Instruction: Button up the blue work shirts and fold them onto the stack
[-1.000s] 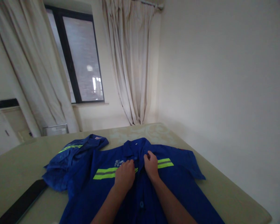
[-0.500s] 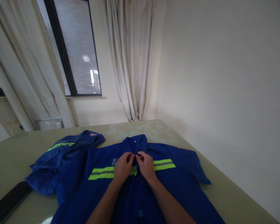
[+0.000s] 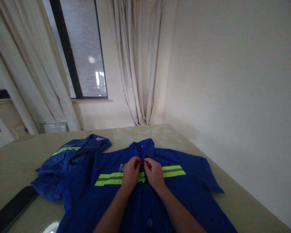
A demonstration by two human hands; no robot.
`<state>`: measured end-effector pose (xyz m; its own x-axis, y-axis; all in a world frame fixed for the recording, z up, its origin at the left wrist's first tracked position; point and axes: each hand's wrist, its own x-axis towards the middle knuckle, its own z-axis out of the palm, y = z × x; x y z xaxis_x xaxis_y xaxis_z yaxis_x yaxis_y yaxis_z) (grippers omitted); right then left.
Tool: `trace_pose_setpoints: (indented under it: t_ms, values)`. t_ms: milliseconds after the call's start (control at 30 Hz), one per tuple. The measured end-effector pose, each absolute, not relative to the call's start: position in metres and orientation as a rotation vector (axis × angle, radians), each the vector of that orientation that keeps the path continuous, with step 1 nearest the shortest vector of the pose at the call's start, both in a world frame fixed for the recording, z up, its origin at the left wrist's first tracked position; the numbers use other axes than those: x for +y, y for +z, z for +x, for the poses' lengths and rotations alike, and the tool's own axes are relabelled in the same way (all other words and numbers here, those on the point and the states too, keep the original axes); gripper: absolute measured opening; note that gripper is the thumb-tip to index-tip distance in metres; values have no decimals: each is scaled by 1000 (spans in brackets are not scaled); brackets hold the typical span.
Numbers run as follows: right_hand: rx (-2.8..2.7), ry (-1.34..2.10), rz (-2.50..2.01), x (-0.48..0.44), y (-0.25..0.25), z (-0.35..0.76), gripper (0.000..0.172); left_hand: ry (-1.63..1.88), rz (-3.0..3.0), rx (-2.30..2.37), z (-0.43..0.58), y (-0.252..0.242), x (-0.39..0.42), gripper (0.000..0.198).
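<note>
A blue work jacket with yellow-green reflective bands lies spread face up, its collar toward the far side. Below the collar, my left hand pinches the front edge of the jacket. My right hand is closed on the opposite front edge, its fingertips almost touching those of the left. Whatever button or buttonhole lies between the fingertips is hidden. Lower on the front a button shows, and white lettering is partly covered by my left hand.
To the left lies a second blue garment, crumpled, with a reflective band. A long black object rests at the near left of the pale green table. A wall borders the table's right side; curtains hang behind it.
The view has shifted slightly, so everything sits a little further right. Both hands keep pinching the jacket front at the same place, with only small finger movement.
</note>
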<state>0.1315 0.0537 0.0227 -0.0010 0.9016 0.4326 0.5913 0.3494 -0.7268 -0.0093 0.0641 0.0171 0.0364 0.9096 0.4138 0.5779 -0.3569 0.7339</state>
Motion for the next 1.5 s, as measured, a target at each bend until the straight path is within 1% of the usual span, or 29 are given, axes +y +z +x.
trace_pose_setpoints:
  t_ms: [167, 267, 400, 467, 600, 733, 833, 900, 1000, 1167, 1267, 1367, 1500]
  values:
    - [-1828, 301, -1478, 50, 24, 129, 35, 1272, 2037, 1555, -5, 21, 57, 18]
    - [-1890, 268, -1545, 48, 27, 128, 35, 1260, 2150, 1571, -3, 25, 53, 20]
    - [-1900, 272, -1510, 43, 33, 128, 32, 1191, 2250, 1606, -2, 28, 50, 22]
    - [-1898, 290, -1474, 42, 34, 128, 32, 1191, 2200, 1607, -2, 28, 51, 22]
    - [-1835, 348, -1405, 43, 33, 129, 37, 1231, 2051, 1564, -5, 27, 53, 22]
    - [-1773, 363, -1283, 45, 32, 130, 33, 1231, 2005, 1566, -6, 24, 57, 20]
    - [-1709, 446, -1263, 49, 30, 132, 34, 1229, 1974, 1544, -6, 22, 59, 18]
    - [-1655, 524, -1268, 52, 27, 133, 30, 1226, 1958, 1496, -7, 20, 61, 17]
    - [-1602, 574, -1298, 55, 24, 134, 21, 1222, 1928, 1397, -9, 18, 65, 18]
    - [-1673, 458, -1409, 53, 26, 132, 18, 1241, 1833, 1325, -13, 16, 68, 17]
    - [-1758, 350, -1476, 50, 29, 130, 21, 1255, 1773, 1325, -14, 17, 70, 23]
    - [-1797, 348, -1439, 50, 29, 129, 23, 1271, 1722, 1322, -15, 16, 73, 24]
    - [-1787, 390, -1390, 50, 29, 129, 25, 1281, 1693, 1327, -16, 12, 76, 17]
